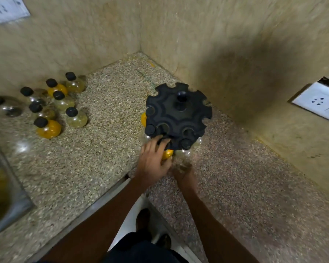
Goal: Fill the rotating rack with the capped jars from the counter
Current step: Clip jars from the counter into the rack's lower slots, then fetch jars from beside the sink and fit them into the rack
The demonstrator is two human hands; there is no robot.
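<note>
Yellow jar (167, 153) gripped by left hand (153, 161) at rack (179, 115) edge

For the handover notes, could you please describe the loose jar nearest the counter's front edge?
On the counter, left of the black rack, stands a cluster of capped jars. The one meant is the front jar: it is orange, while its right neighbour is pale.

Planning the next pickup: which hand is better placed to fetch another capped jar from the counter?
Probably the left hand: the loose jars stand on its side of the rack, though it is now on a yellow jar there. The right hand would have to cross over.
</note>
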